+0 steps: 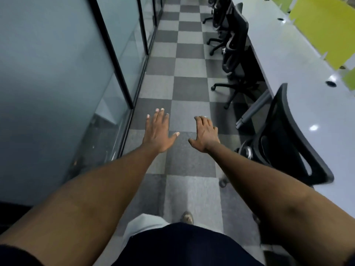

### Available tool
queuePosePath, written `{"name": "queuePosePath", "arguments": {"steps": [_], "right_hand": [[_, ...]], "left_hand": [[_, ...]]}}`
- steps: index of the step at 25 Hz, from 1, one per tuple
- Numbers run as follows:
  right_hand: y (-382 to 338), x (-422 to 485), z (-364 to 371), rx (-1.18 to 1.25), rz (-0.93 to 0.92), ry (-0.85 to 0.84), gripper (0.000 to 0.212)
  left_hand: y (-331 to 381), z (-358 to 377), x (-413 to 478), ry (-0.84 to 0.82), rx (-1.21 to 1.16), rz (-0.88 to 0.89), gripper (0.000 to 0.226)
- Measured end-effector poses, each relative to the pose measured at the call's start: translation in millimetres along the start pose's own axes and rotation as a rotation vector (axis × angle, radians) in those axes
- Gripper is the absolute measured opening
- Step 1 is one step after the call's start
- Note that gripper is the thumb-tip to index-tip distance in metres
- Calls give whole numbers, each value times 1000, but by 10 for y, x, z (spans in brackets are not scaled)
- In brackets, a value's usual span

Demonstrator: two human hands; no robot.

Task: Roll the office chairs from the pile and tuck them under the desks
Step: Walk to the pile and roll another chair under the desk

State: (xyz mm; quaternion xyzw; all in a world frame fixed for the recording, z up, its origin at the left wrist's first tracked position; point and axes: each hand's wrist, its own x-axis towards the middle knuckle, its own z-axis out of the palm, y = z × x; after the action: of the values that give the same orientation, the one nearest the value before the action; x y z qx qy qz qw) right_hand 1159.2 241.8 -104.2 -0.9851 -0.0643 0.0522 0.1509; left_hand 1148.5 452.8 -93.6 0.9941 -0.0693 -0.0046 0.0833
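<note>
Chairs along right: nearest chair (292,135) backed against desk (299,60), next chair (235,54) tucked further along. Left hand (158,131) flat, fingers spread, holding nothing. Right hand (204,134) loosely spread, empty, above checkered floor (182,60).

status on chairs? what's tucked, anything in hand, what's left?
Done: three black chairs look pushed in along the desk on the right: the nearest chair, the second chair and the third chair.
In hand: nothing. The left hand and the right hand are open above the checkered floor, touching no chair.
Left: the pile is out of view, so the remaining count cannot be told.
</note>
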Motion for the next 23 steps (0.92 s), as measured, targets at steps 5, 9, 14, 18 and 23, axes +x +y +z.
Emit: {"name": "queuePosePath", "arguments": {"steps": [5,9,14,18,23], "right_hand": [[173,1572,-400,9,-45,33,95],[375,3013,-429,-8,-42,27,93],[468,4800,-457,22,7,6,94],[472,6172,-791,68,13,58,91],[756,7822,-1133,53,-28,108,91]], "left_hand": [[-163,-112,1533,-12,20,-37,91],[-385,6,2951,-34,-23,-38,89],[-742,-14,4793,-65,-4,-6,87],[-992,-279,6281,-54,16,34,87],[-1129,-368,7990,-49,68,63,87]]}}
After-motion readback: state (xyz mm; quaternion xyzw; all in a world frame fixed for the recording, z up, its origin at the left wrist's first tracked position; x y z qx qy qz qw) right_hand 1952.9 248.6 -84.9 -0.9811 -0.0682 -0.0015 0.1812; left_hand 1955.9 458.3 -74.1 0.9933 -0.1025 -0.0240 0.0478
